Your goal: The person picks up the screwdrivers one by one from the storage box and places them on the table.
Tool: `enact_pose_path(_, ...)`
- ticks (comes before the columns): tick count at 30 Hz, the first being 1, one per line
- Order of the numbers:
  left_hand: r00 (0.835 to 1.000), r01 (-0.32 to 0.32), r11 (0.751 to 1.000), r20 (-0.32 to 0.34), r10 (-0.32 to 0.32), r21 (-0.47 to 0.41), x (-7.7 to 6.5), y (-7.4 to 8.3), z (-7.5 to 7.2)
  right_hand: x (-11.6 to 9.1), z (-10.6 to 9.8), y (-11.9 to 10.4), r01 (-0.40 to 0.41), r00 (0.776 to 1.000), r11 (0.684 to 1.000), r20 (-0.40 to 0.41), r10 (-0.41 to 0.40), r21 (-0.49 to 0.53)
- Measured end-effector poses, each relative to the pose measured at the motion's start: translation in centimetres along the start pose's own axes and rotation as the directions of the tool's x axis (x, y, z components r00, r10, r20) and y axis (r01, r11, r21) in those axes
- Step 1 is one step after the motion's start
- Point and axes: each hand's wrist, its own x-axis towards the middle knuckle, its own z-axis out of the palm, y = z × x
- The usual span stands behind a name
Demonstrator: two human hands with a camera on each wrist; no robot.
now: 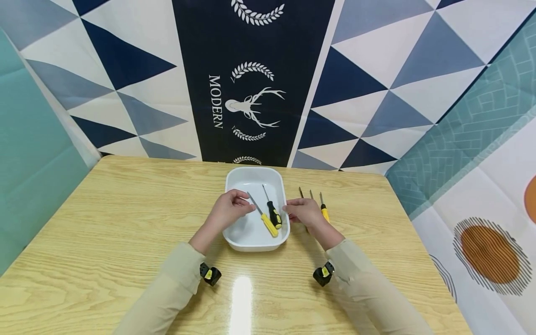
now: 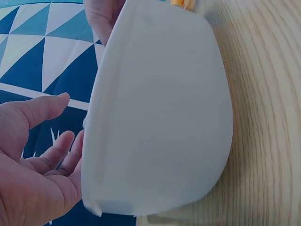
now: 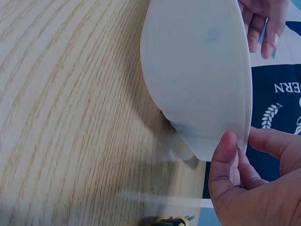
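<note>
A white rectangular tray (image 1: 247,239) lies on the table with two screwdrivers inside. One is a yellow-handled screwdriver (image 1: 269,225); beside it is a black-and-yellow screwdriver (image 1: 274,215). My left hand (image 1: 230,207) hovers at the tray's left rim, fingers loosely bent with a gap to the thumb, nothing held. The yellow screwdriver's shaft tip points up close to those fingers. At the right rim, my right hand (image 1: 304,211) pinches the tray's edge, fingers on both sides of the wall in the right wrist view.
Right of the tray lie three more screwdrivers, their shafts pointing away; the yellow-and-black one (image 1: 324,209) shows most, the others partly behind my right hand. The wooden table (image 1: 125,232) ends at a patterned cloth backdrop (image 1: 251,93).
</note>
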Motion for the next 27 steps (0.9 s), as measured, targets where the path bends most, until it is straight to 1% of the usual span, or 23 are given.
enact_pose_path(8,0.995,0.102,0.994,0.023,-0.101,-0.03,0.6,0.2,1.1,0.1,0.0,0.0,-0.003,1.0,1.0,-0.008,0.003,-0.003)
enact_pose_path(13,0.986,0.158,0.987,0.047,-0.157,-0.014,0.7,0.4,1.7,0.1,0.0,0.0,-0.003,1.0,1.0,-0.013,0.003,0.001)
enact_pose_path(19,0.974,0.219,0.975,0.047,-0.22,0.022,1.1,0.4,2.3,0.1,0.0,0.1,0.006,1.0,1.0,-0.01,-0.006,-0.012)
enact_pose_path(21,0.97,0.236,0.972,0.048,-0.237,0.019,1.3,0.3,2.5,0.1,0.0,0.1,0.004,1.0,1.0,-0.01,-0.004,-0.012)
enact_pose_path(27,0.964,0.262,0.965,0.054,-0.261,-0.027,1.7,0.0,3.0,0.1,0.0,0.1,0.003,1.0,1.0,-0.011,-0.003,-0.01)
